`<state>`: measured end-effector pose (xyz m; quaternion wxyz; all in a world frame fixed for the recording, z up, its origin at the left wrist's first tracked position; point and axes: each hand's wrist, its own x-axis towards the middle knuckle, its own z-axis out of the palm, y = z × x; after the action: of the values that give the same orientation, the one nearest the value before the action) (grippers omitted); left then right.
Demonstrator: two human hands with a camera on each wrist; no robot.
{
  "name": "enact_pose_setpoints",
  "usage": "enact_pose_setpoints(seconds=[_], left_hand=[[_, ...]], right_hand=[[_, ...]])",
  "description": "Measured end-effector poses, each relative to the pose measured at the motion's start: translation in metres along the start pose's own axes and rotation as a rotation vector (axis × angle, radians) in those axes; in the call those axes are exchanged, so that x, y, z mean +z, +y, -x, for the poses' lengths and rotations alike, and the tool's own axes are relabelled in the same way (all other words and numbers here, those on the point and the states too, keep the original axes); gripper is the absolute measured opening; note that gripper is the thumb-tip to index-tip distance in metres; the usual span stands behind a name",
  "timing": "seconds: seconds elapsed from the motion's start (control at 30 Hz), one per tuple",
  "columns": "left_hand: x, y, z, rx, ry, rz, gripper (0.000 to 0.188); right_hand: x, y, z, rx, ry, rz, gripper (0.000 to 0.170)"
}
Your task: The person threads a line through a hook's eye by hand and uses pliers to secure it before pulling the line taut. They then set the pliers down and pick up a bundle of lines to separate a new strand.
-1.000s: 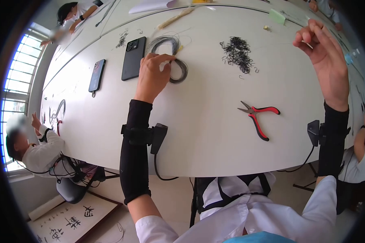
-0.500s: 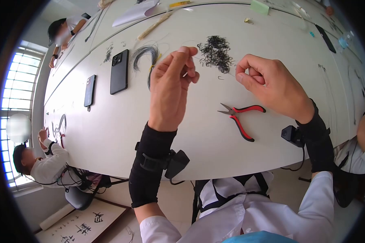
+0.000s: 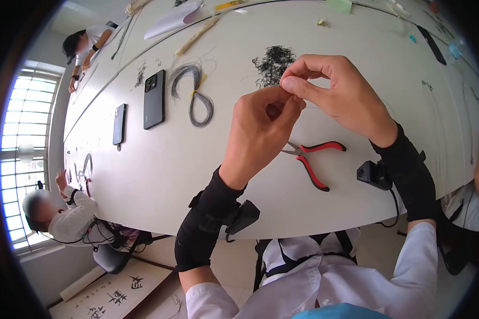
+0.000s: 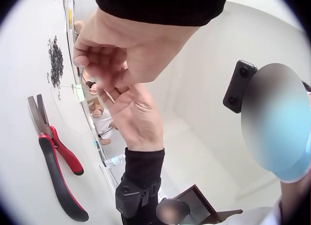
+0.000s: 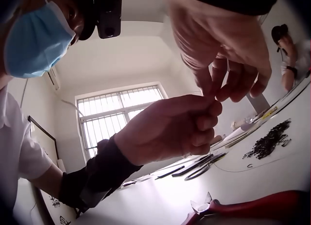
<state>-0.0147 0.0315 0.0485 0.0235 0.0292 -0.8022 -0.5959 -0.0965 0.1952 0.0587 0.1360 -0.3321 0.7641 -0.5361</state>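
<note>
My left hand (image 3: 258, 133) and right hand (image 3: 351, 98) meet fingertip to fingertip above the table. Both pinch a thin, clear-looking line (image 5: 238, 171), a loose length of which curves down in the right wrist view. The pinched spot itself is hidden by the fingers. Just beyond the hands lies a pile of small black hooks (image 3: 274, 61). Under them, pliers (image 3: 324, 145) with red and black handles lie with handles spread, their tips partly covered by my left hand in the head view. To the left sits a tied bundle of grey line (image 3: 210, 112).
A large dark phone (image 3: 154, 103) and a smaller phone (image 3: 120, 125) lie left of the bundle. Farther back are a pale bristly bundle (image 3: 197, 37), white paper (image 3: 170, 21) and a small gold-coloured item (image 3: 323, 23). Other people sit around the table (image 3: 159, 186).
My left hand came away from the grey bundle and my right hand came in from the far right. Half a second ago the line stretched between them; now their fingertips are together.
</note>
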Motion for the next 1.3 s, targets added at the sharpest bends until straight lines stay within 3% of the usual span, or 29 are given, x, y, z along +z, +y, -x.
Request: enact_pose_setpoints(seconds=[0.1,0.2,0.23,0.27,0.43,0.6,0.67,0.73,0.97,1.3], left_hand=[[-0.003,-0.002,-0.002,-0.032,-0.016,-0.023,0.019],[-0.002,-0.02,-0.009,0.212,0.09,-0.098,0.013],[-0.011,-0.023,-0.014,0.208,0.107,-0.232,0.01],[-0.02,-0.027,-0.018,0.246,0.084,-0.406,0.016],[-0.014,-0.052,-0.029,0.419,-0.036,-0.614,0.014],[-0.009,-0.056,-0.035,0.39,-0.079,-0.663,0.009],[-0.009,-0.057,-0.037,0.381,-0.125,-0.66,0.006],[-0.01,-0.062,-0.037,0.403,-0.15,-0.658,0.008],[-0.002,-0.042,-0.035,0.344,-0.164,-0.657,0.016],[-0.008,-0.046,-0.04,0.314,-0.188,-0.548,0.01]], right_hand=[[0.001,0.009,-0.004,-0.052,0.053,-0.101,0.025],[-0.004,0.014,-0.003,-0.045,0.13,-0.352,0.024],[-0.015,0.006,-0.002,-0.019,0.149,-0.405,0.024],[-0.025,0.001,-0.002,0.006,0.165,-0.456,0.024],[-0.046,-0.022,0.004,0.164,0.267,-0.545,0.02],[-0.034,0.002,-0.002,0.059,0.317,-0.258,0.028],[-0.028,-0.002,0.0,0.146,0.286,-0.315,0.028],[-0.023,0.009,-0.003,0.048,0.302,-0.291,0.026],[-0.017,0.011,-0.004,0.137,0.26,-0.322,0.025],[-0.014,0.014,-0.002,0.179,0.225,-0.278,0.025]])
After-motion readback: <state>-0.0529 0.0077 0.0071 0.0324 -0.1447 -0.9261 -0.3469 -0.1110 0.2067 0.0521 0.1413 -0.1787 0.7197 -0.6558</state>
